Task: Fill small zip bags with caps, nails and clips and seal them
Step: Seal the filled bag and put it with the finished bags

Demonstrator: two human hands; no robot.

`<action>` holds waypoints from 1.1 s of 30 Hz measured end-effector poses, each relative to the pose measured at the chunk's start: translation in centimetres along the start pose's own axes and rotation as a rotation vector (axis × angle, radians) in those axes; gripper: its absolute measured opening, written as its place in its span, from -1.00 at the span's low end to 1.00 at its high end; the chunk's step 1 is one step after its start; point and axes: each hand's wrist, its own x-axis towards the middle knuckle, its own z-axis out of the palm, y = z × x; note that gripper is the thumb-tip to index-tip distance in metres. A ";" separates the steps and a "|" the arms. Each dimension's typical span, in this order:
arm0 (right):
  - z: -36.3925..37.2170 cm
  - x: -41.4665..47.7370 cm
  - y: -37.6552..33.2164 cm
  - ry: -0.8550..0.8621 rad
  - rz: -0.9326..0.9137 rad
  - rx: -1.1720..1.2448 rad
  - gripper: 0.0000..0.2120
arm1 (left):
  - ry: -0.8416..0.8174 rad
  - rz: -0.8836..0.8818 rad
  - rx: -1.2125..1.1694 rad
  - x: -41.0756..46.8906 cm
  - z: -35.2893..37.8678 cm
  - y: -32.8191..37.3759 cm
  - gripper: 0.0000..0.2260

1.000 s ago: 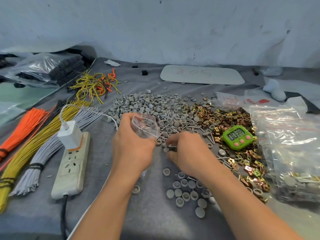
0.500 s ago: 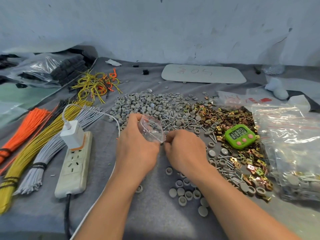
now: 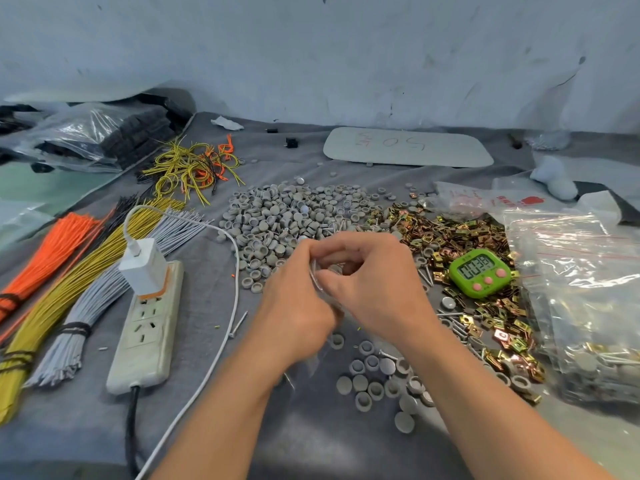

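Well, far left on the counter (image 3: 311, 441) lie bundled wires (image 3: 52, 271) and a power strip (image 3: 149, 327). Beyond my hands the grey caps (image 3: 287, 216) heap up. My left hand (image 3: 294, 306) curls round the small zip bag (image 3: 316, 278), held just above the counter, and my right hand (image 3: 377, 289) pinches it from the other side, fingers bent tight; the two hands touch. Gold clips (image 3: 450, 237), with nails (image 3: 452, 315) among them, spread to the right around a green timer (image 3: 479, 271), then big clear bags (image 3: 581, 289).
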 end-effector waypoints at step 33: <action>-2.0 -0.8 -1.5 0.075 0.028 -0.003 -0.83 | 0.035 0.102 -0.007 0.0 0.4 0.1 -0.36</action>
